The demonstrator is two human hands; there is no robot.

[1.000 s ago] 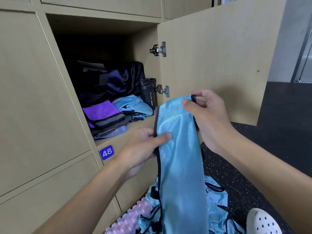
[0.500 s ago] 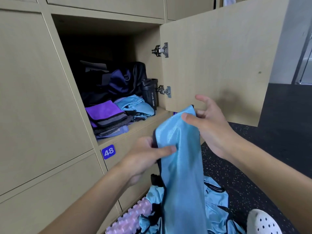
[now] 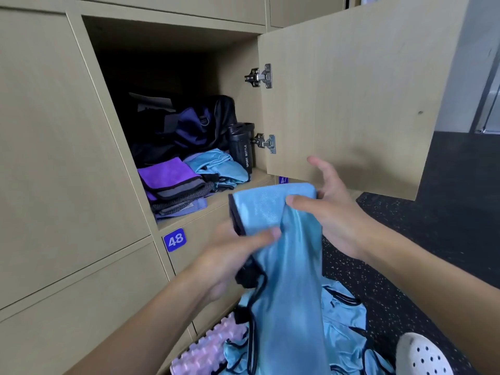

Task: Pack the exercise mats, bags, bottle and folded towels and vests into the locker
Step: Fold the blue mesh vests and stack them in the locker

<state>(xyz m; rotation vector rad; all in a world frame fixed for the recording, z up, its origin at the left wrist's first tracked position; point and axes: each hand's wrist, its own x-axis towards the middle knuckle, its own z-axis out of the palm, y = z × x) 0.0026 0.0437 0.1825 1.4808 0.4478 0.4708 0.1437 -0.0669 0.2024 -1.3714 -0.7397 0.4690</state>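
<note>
I hold a light blue vest (image 3: pixel 286 266) with black trim in front of the open locker (image 3: pixel 189 212). My left hand (image 3: pixel 230 255) pinches its left edge; my right hand (image 3: pixel 330 212) holds the folded top with thumb in front and fingers behind. Inside the locker lie a purple and black bag (image 3: pixel 186 125), a black sport bottle (image 3: pixel 240 147) upright at the right wall, folded purple and grey towels (image 3: pixel 170 182) and a folded blue vest (image 3: pixel 216 166). On the floor below are more blue vests (image 3: pixel 343 334) and a pink ridged mat (image 3: pixel 205 347).
The locker door (image 3: pixel 351 90) stands open to the right, just behind my right hand. Closed locker doors fill the left side, with label 48 (image 3: pixel 175 240) below the open one. A white perforated shoe (image 3: pixel 422 355) rests on the dark speckled floor (image 3: pixel 405 266).
The top of the vest has been folded down and lowered. My right hand moved down with it, and my left hand shifted lower along the left edge.
</note>
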